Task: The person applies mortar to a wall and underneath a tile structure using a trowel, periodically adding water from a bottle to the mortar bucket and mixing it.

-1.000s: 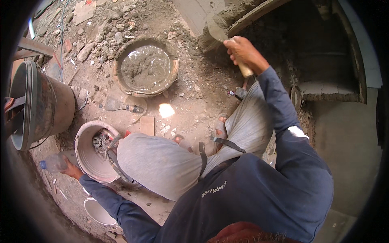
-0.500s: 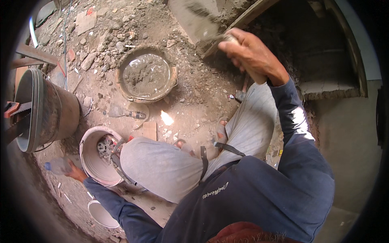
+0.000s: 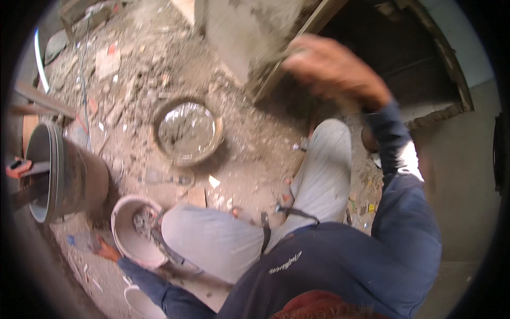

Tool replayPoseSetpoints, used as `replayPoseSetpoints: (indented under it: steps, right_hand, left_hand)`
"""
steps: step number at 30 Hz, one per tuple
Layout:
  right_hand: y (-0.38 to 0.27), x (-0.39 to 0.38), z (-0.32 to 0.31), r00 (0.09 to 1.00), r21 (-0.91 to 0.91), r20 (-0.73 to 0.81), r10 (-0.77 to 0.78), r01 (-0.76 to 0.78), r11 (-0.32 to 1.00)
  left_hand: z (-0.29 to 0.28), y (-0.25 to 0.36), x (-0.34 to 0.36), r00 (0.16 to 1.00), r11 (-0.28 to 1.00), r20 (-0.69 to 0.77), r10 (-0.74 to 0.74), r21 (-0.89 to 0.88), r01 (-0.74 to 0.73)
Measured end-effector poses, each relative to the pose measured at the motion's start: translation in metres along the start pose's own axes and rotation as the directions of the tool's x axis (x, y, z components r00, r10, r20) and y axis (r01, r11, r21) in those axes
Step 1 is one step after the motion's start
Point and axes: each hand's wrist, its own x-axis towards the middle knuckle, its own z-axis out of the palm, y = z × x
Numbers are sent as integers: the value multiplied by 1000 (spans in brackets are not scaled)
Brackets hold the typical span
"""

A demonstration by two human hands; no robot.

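My right hand (image 3: 332, 66) is raised at the edge of a dark, wood-framed opening (image 3: 425, 58). Its fingers are wrapped round a pale-handled tool, blurred by motion, whose head I cannot make out against the grey plastered surface (image 3: 249, 37). Low on the left, my left hand (image 3: 108, 250) grips a clear plastic bottle (image 3: 85, 242) with a blue cap, beside a pinkish bucket (image 3: 121, 236) that holds small loose pieces. In front of my knees stands a round basin (image 3: 158, 146) of wet grey mortar (image 3: 186, 130). A flat-bladed scraper (image 3: 159, 176) lies just nearer than the basin.
A large grey bucket (image 3: 87, 175) stands at the left, with an orange-handled saw (image 3: 20, 167) across its mouth. A white tub (image 3: 139, 303) sits at the lower left. Rubble (image 3: 133, 80) covers the ground beyond the basin. A wooden bar (image 3: 45, 98) juts in at the left.
The view has shifted, showing more of the plastered surface. My right hand has swung with the tool, now more blurred. My left hand still holds the bottle.
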Motion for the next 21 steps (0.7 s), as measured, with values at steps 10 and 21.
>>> replayPoseSetpoints:
  steps: [10, 21]
  right_hand:
    - [92, 156, 234, 852, -884, 390, -350, 453, 117]
    - [123, 130, 258, 822, -422, 548, -158, 434, 796]
  left_hand:
    - [38, -2, 3, 998, 981, 34, -43, -188, 49]
    - [13, -4, -2, 997, 980, 64, -50, -187, 61]
